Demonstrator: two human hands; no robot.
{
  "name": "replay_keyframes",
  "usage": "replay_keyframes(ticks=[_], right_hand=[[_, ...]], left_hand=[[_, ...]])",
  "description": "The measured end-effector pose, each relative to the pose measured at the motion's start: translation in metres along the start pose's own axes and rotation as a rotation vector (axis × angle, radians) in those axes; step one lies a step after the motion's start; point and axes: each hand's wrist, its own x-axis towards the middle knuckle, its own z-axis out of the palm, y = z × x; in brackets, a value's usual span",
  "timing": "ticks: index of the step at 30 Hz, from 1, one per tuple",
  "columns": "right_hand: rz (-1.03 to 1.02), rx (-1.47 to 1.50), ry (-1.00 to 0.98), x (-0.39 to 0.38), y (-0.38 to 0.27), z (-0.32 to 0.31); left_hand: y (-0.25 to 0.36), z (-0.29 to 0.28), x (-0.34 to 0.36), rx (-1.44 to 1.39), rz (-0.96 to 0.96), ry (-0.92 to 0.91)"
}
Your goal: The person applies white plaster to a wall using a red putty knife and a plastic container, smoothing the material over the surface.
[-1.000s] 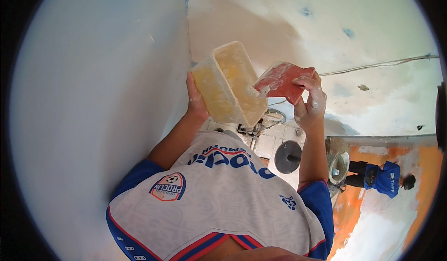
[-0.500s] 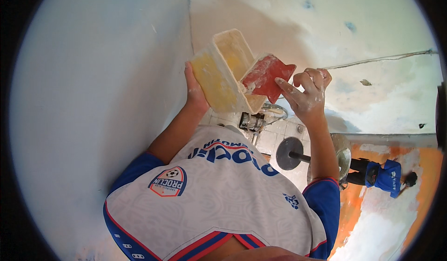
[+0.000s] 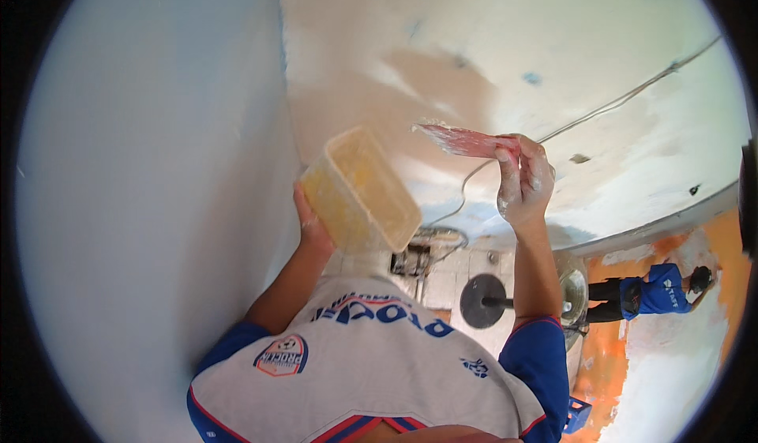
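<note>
My left hand [image 3: 313, 228] grips a yellowish rectangular plastic tub [image 3: 338, 204] from its outer side. The tub is tilted, its mouth turned toward the right, and pale filler smears its inner walls. My right hand [image 3: 527, 181], whitened with filler, pinches a red putty spreader [image 3: 466, 141] between thumb and fingers. The spreader is seen nearly edge-on, with white filler along its blade and far edge. It is held up to the right of the tub, apart from it and in front of the patchy wall [image 3: 379, 16].
A smooth pale wall [image 3: 150, 167] rises close on my left. Along the patchy wall runs a thin cable [image 3: 616, 105]. Below are a black round base with a pole [image 3: 482, 301] and a dark device [image 3: 410, 260] on tiles. At right, a person in blue [image 3: 665, 289] faces an orange-and-white wall.
The red spreader has come out of the tub, up in my right hand, and turned edge-on. My left hand has shifted the tub left and lower.
</note>
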Motion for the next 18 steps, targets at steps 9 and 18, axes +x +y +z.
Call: replay_keyframes(ticks=[9,18], right_hand=[[0.01,-0.228,0.2,0.16,0.011,-0.069],[-0.241,-0.704,0.171,0.258,0.027,-0.071]], left_hand=[[-0.007,0.003,0.011,-0.059,0.0,-0.056],[-0.015,0.005,0.006,-0.064,-0.007,-0.036]])
